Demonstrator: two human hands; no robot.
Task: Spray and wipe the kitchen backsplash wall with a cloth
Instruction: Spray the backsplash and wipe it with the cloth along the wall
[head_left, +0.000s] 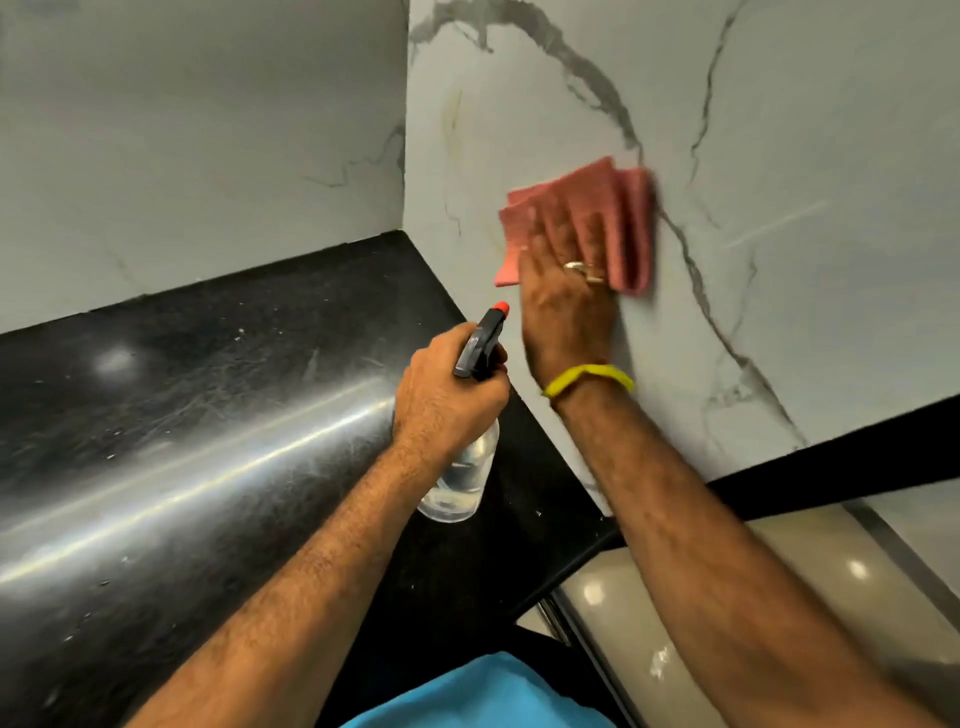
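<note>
Looking down from the head camera, I see the marble wall (779, 156) filling the frame from 11 to 3 o'clock, white with grey veins, meeting a second wall panel at a corner near 12 o'clock. Below it, the black counter (182, 415) spreads across 7 to 10 o'clock, glossy, scratched and dotted with pale specks.

My right hand (566, 291) sits just right of centre, at about 1 o'clock, fingers straight and spread, pressing the pink cloth (623, 208) flat against the wall. The cloth is folded and blurred along its right edge. A ring shows on one finger, and a yellow band (589, 376) circles that wrist.

My left hand (447, 395) is at centre, just beside the right wrist, fingers curled tight around the neck of the spray bottle (457, 478). The clear body of the bottle hangs below the fist, over the counter; its black head with a red tip points up toward the wall, near the cloth's lower edge.

A patch of blue fabric (478, 696) lies at 6 o'clock.
</note>
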